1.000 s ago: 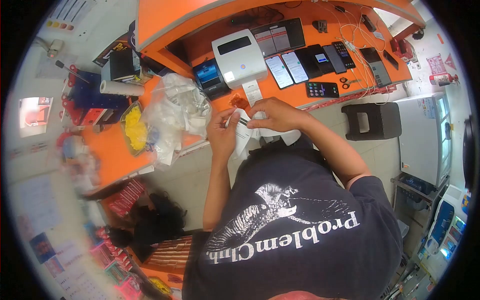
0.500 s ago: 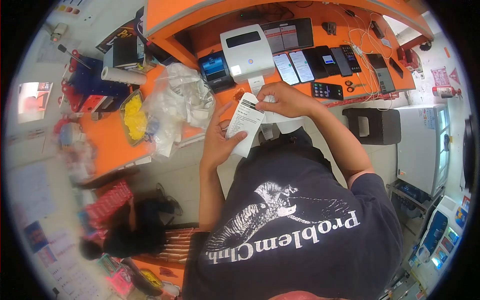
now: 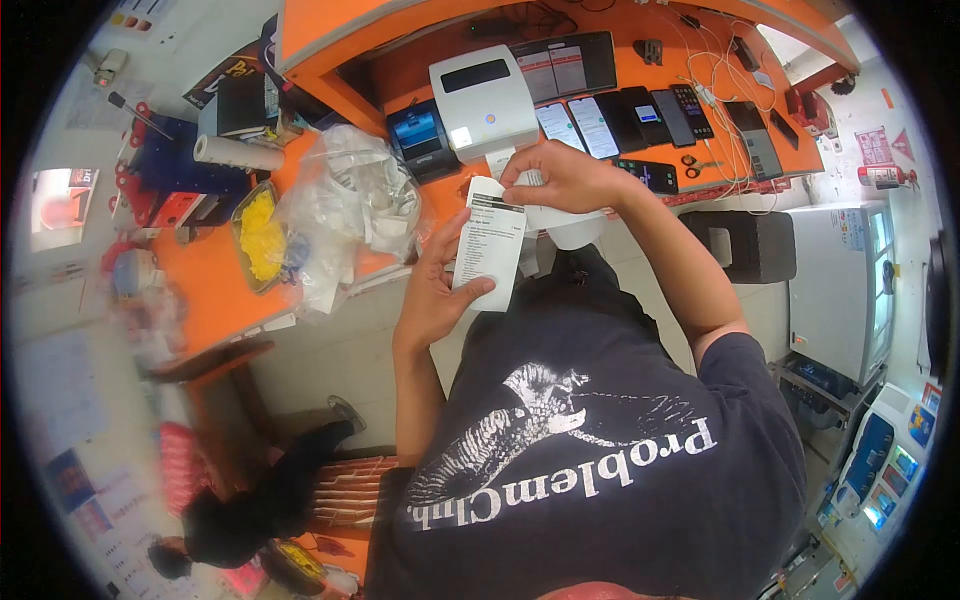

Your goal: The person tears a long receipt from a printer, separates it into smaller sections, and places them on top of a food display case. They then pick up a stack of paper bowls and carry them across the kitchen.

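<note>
My left hand [image 3: 437,283] holds a printed paper label [image 3: 492,245] by its lower left edge, the thumb lying across its front. The label stands roughly upright before my chest, with a dark band and lines of small text. My right hand [image 3: 562,177] pinches its top right corner between thumb and fingers. Just behind that hand is the white label printer [image 3: 484,105], with a paper strip [image 3: 499,160] hanging from its front. More white paper [image 3: 578,230] hangs below my right wrist, partly hidden by it.
Several phones [image 3: 593,125], scissors [image 3: 697,165] and tangled white cables [image 3: 715,95] lie right of the printer. A dark device with a blue screen [image 3: 420,135], clear plastic bags [image 3: 360,190] and a yellow-filled basket [image 3: 260,238] are on the left. A person in dark clothes [image 3: 255,530] is at lower left.
The label has turned more upright and its printed face shows more fully. My right hand has shifted slightly left with the view. The person at lower left has changed position, legs now stretched out.
</note>
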Available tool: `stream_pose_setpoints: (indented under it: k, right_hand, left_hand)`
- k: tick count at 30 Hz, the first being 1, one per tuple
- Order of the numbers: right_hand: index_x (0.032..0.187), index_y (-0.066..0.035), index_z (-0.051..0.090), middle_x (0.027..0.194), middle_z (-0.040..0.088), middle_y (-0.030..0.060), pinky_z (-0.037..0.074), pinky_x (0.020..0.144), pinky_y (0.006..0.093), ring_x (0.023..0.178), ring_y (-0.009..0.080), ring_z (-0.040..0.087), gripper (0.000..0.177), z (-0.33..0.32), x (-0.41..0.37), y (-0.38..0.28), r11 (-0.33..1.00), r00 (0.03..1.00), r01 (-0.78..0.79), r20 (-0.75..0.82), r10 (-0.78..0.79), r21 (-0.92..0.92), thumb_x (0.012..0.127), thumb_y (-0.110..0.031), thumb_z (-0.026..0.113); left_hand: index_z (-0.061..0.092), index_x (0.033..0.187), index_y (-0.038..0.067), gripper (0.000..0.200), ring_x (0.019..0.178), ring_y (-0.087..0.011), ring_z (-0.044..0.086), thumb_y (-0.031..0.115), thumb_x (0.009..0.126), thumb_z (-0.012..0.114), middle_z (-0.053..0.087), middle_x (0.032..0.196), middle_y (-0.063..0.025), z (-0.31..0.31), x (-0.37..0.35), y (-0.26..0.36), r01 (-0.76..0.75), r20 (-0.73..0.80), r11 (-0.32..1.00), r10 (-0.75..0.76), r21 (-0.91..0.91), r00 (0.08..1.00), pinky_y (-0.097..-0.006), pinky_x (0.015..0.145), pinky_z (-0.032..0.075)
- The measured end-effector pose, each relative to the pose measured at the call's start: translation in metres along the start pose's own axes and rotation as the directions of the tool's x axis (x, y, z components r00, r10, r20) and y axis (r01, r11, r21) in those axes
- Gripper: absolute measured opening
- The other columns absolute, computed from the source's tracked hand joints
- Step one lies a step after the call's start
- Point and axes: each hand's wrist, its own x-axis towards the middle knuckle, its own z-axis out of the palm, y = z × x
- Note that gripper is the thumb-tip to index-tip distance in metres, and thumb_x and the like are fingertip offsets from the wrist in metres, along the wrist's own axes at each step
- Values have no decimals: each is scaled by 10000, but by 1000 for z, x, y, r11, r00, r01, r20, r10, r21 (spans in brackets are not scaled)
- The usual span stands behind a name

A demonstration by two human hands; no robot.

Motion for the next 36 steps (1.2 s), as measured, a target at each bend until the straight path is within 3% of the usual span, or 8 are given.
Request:
stream_pose_setpoints:
  k: [7,16,20,22,25,27,30,36]
  right_hand:
    - [1167,13,765,1190,772,167,544,1010,391,1130,272,724,245,-9,-7,-9,993,991,116,-76,-115,19,975,-126,704]
    - [1181,-48,778,1149,747,87,520,987,339,1060,200,677,227,-23,-31,-12,991,970,103,-227,-82,82,974,-26,688]
    - [1193,-72,781,1144,753,96,532,993,364,1084,235,701,257,-27,-39,-15,986,962,164,-225,-156,19,951,-32,704]
    - [1161,-51,785,1112,751,83,520,988,342,1040,200,680,220,-20,-42,-24,958,959,234,-203,-200,164,965,-8,693]
    - [1157,-52,784,1113,761,87,529,987,346,1062,206,697,218,-3,-38,-23,965,966,230,-150,-211,125,964,-9,692]
    - [1189,-54,769,1137,768,97,534,1003,361,1108,219,707,244,7,-35,-23,974,976,190,-132,-174,124,963,-10,688]
    - [1266,-55,722,1171,766,114,526,1040,391,1154,257,707,302,13,-34,-22,981,984,165,-79,-158,101,970,-17,676]
    - [1382,-82,595,1209,742,150,541,974,441,1106,359,712,434,17,-36,-25,993,993,114,-6,-114,2,961,-77,696]
  left_hand:
    - [430,1611,68,801,1270,-184,640,-136,896,727,592,1482,-147,7,-4,9,85,5,996,-85,34,996,-316,1024,551]
    - [395,1614,24,797,1302,-207,612,-155,895,687,578,1480,-150,-2,-4,-10,-3,-140,996,15,87,990,-341,1091,513]
    - [446,1583,12,694,1265,-201,629,-123,935,657,618,1423,-143,-6,-2,-18,7,-202,978,36,206,979,-339,1061,524]
    - [477,1562,4,642,1256,-198,632,-108,952,644,637,1394,-140,-6,0,-23,18,-200,960,39,278,979,-334,1042,530]
    - [600,1450,-18,428,1159,-160,664,19,1023,610,692,1297,-110,3,5,-26,65,-190,992,-45,105,981,-304,999,517]
    - [658,1368,-29,343,1101,-130,675,145,1094,549,730,1198,-87,8,10,-24,75,-99,972,-100,-224,990,-284,954,517]
    - [700,1268,-33,381,1005,-114,692,273,1131,519,749,1115,-61,13,14,-28,39,-203,984,-74,-171,976,-263,899,529]
    - [706,1134,-27,251,847,-98,691,184,1010,760,763,1004,-54,23,21,-26,-2,-340,994,38,106,939,-250,765,545]
